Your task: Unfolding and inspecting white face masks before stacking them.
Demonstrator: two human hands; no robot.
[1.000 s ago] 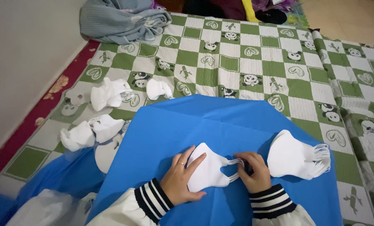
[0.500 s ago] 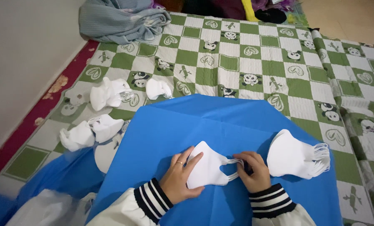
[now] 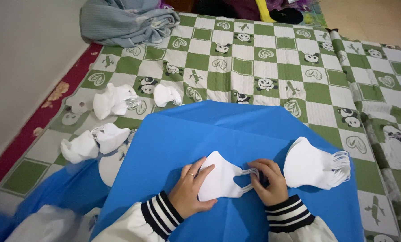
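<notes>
A white folded face mask (image 3: 220, 179) lies on a blue sheet (image 3: 218, 134) in front of me. My left hand (image 3: 190, 189) presses flat on the mask's left side, fingers spread over it. My right hand (image 3: 267, 181) pinches the mask's ear loops at its right end. To the right, a neat stack of white masks (image 3: 312, 163) rests on the blue sheet, its loops pointing right.
Loose bunches of white masks (image 3: 113, 99) (image 3: 93, 141) (image 3: 169, 94) lie to the left on a green-and-white checked panda mat (image 3: 276, 58). A grey bundled cloth (image 3: 124, 20) sits at the far left. A wall with a red floor strip (image 3: 39, 121) runs along the left.
The hands stay on the same mask; the right fingers shifted slightly on the ear loops. Nothing else has moved.
</notes>
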